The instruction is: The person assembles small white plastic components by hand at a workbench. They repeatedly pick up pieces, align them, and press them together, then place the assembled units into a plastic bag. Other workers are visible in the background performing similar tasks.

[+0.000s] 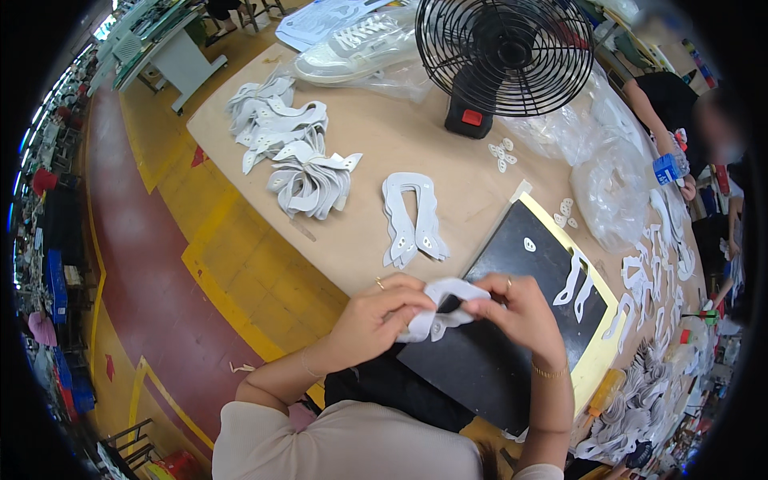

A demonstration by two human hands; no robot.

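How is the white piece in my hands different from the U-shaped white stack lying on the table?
The piece is pinched and bent between the left hand and right hand; the stack lies flat and untouched on the tan table. The piece sits over the black mat; the stack lies beside it. The stack's whole outline shows; fingers hide part of the piece. Both are white cut material with small holes.

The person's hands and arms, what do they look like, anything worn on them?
Both forearms are bare. Short, pale beige sleeves show at the lower edge. The left hand has a thin gold-coloured ring on a finger and a fine bracelet at the wrist. The right hand also wears a gold-coloured ring, with a gold-coloured chain bracelet on its wrist.
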